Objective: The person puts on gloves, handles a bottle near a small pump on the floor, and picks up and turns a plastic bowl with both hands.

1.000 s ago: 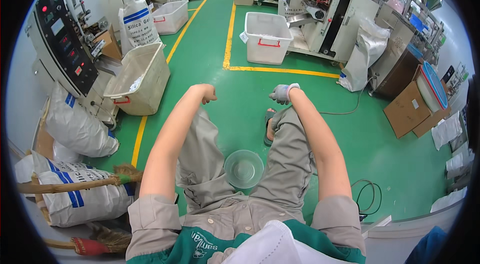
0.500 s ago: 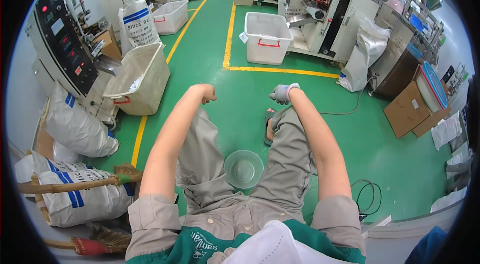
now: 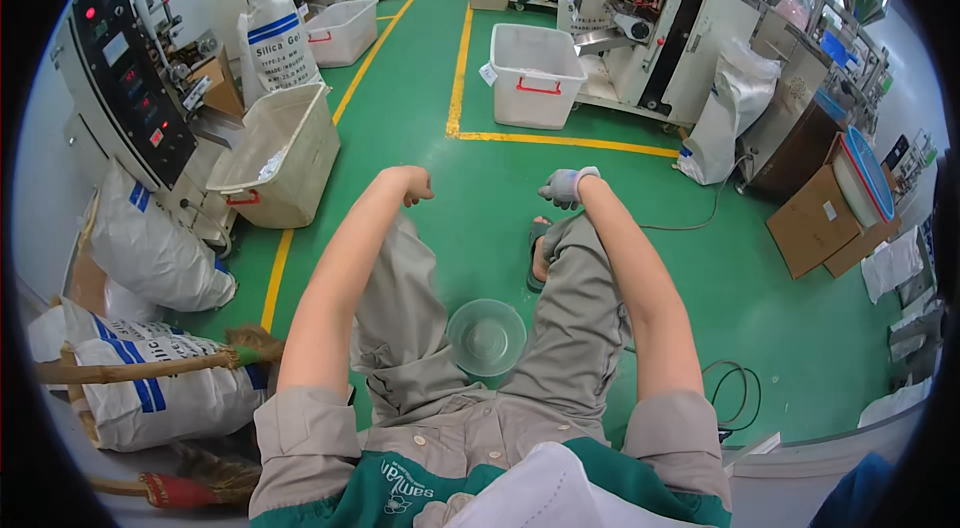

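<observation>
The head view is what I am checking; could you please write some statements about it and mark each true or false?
1. The right hand wears a glove, while the left hand is bare. True.
2. A see-through bowl shows between the trouser legs. True.
3. The left hand touches the bowl. False: they are apart.
4. The white bin straight ahead has a blue handle. False: that white bin's handle is red.
</observation>
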Action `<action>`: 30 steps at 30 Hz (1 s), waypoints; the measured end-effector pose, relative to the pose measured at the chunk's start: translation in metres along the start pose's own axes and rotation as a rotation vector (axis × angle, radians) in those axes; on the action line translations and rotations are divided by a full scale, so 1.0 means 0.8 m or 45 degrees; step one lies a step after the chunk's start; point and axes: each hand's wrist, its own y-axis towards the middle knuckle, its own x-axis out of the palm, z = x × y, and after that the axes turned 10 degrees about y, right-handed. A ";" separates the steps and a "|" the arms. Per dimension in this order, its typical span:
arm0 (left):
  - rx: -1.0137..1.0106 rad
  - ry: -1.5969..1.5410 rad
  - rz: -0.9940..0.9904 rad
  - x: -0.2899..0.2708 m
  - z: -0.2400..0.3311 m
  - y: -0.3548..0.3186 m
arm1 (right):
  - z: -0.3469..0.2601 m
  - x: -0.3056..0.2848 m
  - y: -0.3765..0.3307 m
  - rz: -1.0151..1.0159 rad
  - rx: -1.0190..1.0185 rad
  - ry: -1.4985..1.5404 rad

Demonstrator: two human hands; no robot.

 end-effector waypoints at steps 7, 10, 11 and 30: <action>-0.005 -0.001 -0.016 -0.003 0.003 -0.002 | -0.002 -0.002 0.003 -0.075 0.049 0.023; 0.000 -0.015 -0.019 -0.002 0.001 -0.002 | 0.002 -0.001 0.005 -0.051 0.035 0.027; 0.006 -0.009 -0.018 -0.002 0.000 -0.001 | 0.003 -0.001 0.006 -0.023 0.021 0.029; 0.004 0.033 -0.052 -0.003 -0.001 0.001 | -0.004 -0.004 -0.002 -0.065 0.034 0.018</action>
